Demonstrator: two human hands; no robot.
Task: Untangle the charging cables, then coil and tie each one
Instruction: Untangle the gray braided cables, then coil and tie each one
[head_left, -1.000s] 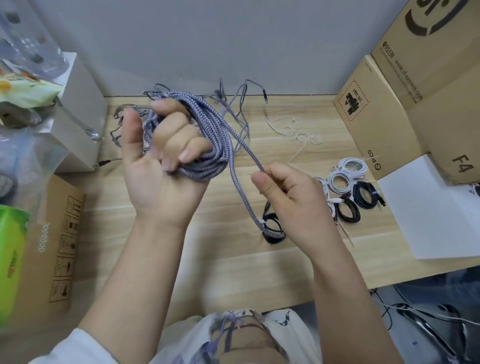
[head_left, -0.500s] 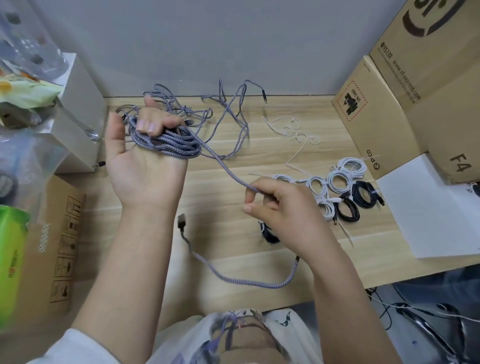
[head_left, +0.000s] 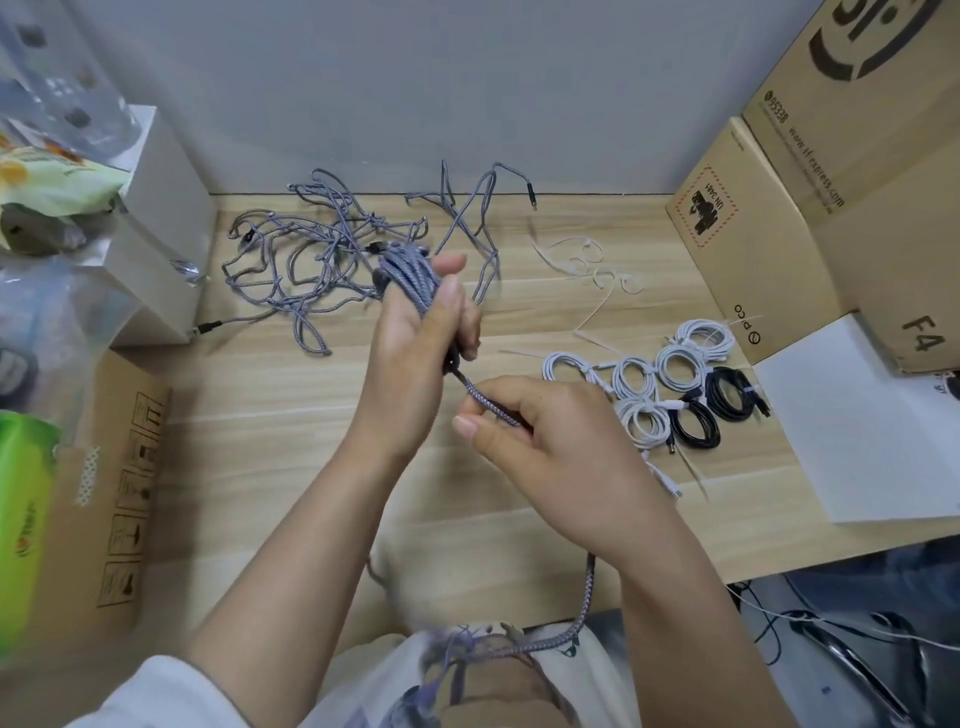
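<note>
1 grey braided cable (head_left: 410, 283): coil bunched in left hand (head_left: 415, 332), fingers curled round it, held above wooden desk (head_left: 291, 415). Tail runs to right hand (head_left: 540, 431), pinched btwn thumb and fingers, then hangs off desk edge toward lap.
Grey tangle (head_left: 311, 260), count unclear: desk rear left.
Tied coils, right: white coils (head_left: 644, 379) x5, black coils (head_left: 714, 410) x2.
Loose white ties (head_left: 587, 270): rear centre, several.
Cardboard boxes (head_left: 810, 171): 2, far right.

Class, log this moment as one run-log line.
step: coiling | left hand: grips grey cable coil | right hand: pinches its free end | pending: tangle, tie
</note>
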